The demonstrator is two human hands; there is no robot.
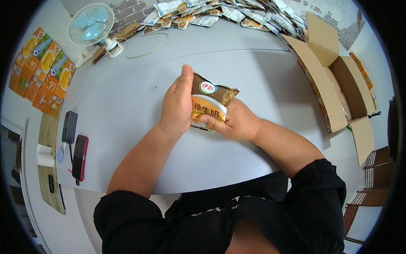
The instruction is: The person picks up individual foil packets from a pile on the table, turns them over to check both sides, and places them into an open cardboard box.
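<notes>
A brown and orange printed pouch (209, 101), an Yili milk pouch by its print, is held between my hands above the grey-white table (222, 158). My left hand (178, 101) lies along the pouch's left edge, thumb pointing away from me and its other fingers hidden. With the thumb on its lower front, my right hand (236, 122) grips the pouch from the right; the fingers behind it are out of sight. The pouch's upper right corner sticks out above my right hand.
Many similar pouches (203, 12) lie heaped along the far edge. An open cardboard box (323, 85) stands at the right. At the left are a small fan (92, 25) with its cable, a black adapter (69, 127), a phone (80, 158) and stacked orange cartons (42, 70).
</notes>
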